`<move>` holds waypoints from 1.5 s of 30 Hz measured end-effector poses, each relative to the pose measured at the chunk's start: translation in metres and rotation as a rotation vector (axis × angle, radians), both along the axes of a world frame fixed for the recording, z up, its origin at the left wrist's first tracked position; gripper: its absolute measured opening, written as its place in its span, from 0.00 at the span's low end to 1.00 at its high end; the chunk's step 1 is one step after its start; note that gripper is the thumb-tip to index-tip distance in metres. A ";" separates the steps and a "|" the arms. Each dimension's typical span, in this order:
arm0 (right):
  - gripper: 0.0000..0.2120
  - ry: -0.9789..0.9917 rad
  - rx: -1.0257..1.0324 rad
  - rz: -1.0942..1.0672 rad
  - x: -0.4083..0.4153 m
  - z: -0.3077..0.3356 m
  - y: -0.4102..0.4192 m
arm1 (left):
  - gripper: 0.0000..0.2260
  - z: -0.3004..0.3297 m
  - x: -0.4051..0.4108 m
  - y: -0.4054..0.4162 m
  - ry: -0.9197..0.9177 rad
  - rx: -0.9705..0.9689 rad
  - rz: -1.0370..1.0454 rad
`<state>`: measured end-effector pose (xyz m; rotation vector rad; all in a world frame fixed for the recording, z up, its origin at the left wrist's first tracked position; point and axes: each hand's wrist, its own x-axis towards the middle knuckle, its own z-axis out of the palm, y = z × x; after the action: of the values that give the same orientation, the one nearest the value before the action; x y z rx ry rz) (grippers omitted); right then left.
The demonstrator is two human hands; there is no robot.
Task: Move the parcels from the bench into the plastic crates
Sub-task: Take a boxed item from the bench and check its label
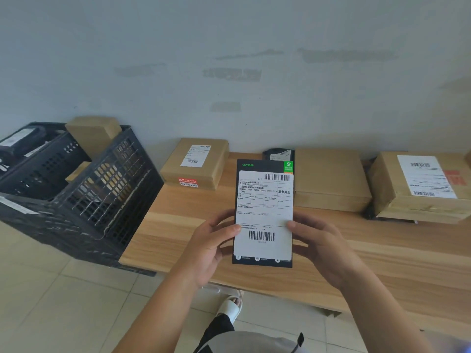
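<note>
The flat black ONDA parcel (263, 215) is held upright above the wooden bench (178, 225), the left hand (211, 248) and right hand (322, 247) pinching its side edges, thumbs on the label; the grip looks light, so it may slip on the way to the black plastic crate (102, 189), whose free space seems limited by the cardboard box (93, 135) propped inside.

The desk (178, 233) lies bare along its front edge and left end; cardboard boxes (331, 179) line its back edge, and a black crate (107, 200) stands against its left end.
</note>
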<state>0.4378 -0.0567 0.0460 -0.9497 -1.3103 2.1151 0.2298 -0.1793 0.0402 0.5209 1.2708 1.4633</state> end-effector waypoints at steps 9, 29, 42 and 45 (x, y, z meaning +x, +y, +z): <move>0.21 0.002 0.036 -0.022 0.004 0.000 -0.005 | 0.26 -0.001 0.001 -0.008 -0.031 0.007 -0.055; 0.25 -0.006 0.272 -0.042 -0.001 0.007 -0.040 | 0.34 -0.006 0.002 -0.054 -0.022 0.062 -0.096; 0.28 -0.042 0.378 0.043 -0.037 0.025 -0.082 | 0.34 0.003 -0.020 -0.106 0.026 0.083 -0.015; 0.29 -0.049 0.403 0.108 -0.063 0.031 -0.107 | 0.31 0.006 -0.036 -0.142 0.046 0.080 0.041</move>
<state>0.3750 -0.1639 0.0770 -0.7758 -1.7612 1.8084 0.1941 -0.3210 0.0463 0.5872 1.2691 1.5497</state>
